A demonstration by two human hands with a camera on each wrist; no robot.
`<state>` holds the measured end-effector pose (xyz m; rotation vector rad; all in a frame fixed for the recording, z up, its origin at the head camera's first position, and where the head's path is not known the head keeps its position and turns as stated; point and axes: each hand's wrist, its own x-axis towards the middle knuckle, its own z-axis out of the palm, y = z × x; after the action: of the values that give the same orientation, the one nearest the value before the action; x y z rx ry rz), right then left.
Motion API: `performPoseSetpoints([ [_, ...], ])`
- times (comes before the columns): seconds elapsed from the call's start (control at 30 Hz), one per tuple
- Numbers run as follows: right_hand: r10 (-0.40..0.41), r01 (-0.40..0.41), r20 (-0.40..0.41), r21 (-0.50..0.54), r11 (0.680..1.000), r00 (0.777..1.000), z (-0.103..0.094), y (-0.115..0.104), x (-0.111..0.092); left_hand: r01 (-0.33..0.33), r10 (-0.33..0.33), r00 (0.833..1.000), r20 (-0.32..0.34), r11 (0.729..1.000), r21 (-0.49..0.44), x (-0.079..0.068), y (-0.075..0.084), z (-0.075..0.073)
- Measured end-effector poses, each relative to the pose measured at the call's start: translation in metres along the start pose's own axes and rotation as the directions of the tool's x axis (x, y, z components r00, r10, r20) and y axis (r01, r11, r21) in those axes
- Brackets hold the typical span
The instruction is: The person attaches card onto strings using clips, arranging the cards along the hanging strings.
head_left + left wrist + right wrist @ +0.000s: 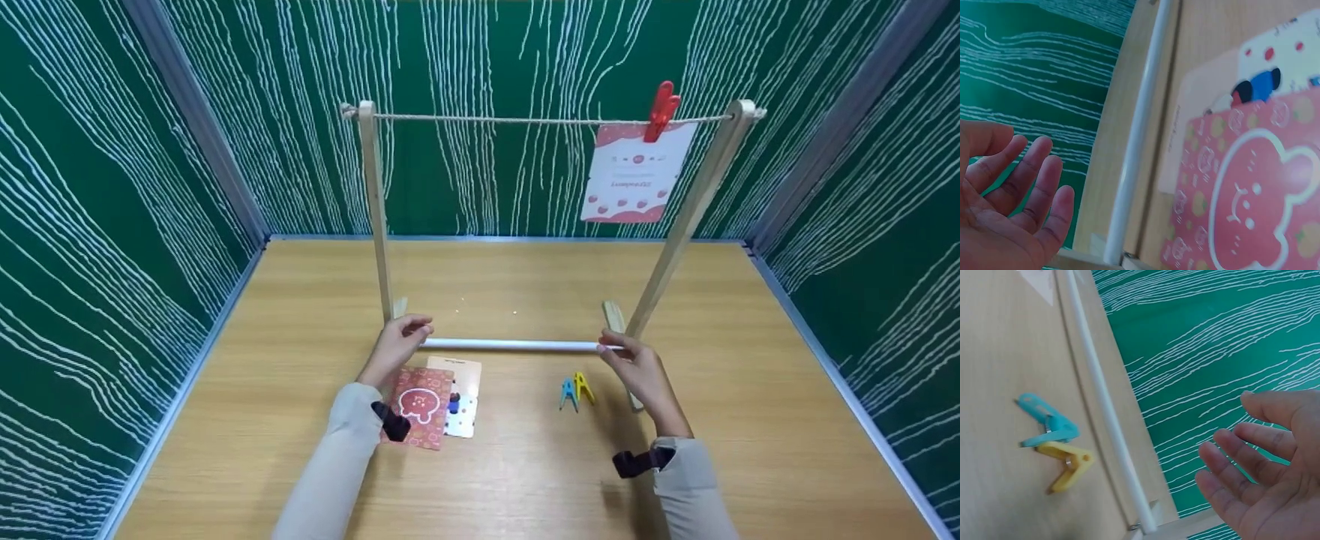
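Note:
A wooden stand has a left post [377,217] and a right post [686,217], joined low down by a white rod [517,345]. My left hand [397,349] hovers by the rod's left end, with loosely bent fingers holding nothing in the left wrist view. By the rod's right end is my right hand [637,371], likewise relaxed and holding nothing in the right wrist view. Near the left hand lies a red card with a bear outline [1252,208], partly covering a pale card with dots [1297,48]. A blue clothespin [1047,421] and a yellow clothespin [1069,464] lie together nearer the right hand.
A rope [487,118] runs between the post tops. From its right part hangs a strawberry card [637,172], held by a red clothespin [662,112]. Green walls with white lines [465,67] enclose the wooden table [510,480] at the back and sides.

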<state>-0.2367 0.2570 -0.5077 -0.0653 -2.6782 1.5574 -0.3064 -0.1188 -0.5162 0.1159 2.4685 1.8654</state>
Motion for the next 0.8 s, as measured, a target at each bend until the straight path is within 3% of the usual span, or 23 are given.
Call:
performPoseSetpoints([
  [0.1, 0.011, -0.011, 0.017, 0.002, 1.000, 1.000, 0.002, 0.004, -0.003, 0.017, -0.017, 1.000, -0.001, 1.000, 0.020, -0.002, -0.009, -0.004],
  [0.33, 0.070, -0.069, 0.040, -0.016, 0.997, 0.997, 0.011, 0.015, -0.004, -0.025, 0.024, 1.000, 0.005, 0.992, 0.123, -0.010, -0.029, -0.015],
  [0.6, 0.102, -0.104, 0.081, 0.011, 0.995, 0.991, 0.022, 0.026, -0.009, 0.061, -0.063, 0.998, 0.004, 0.975, 0.212, -0.015, -0.038, -0.024],
  [0.8, 0.139, -0.139, 0.098, -0.003, 0.990, 0.985, 0.029, 0.037, -0.011, 0.079, -0.088, 0.996, 0.022, 0.958, 0.274, -0.017, -0.048, -0.026],
])
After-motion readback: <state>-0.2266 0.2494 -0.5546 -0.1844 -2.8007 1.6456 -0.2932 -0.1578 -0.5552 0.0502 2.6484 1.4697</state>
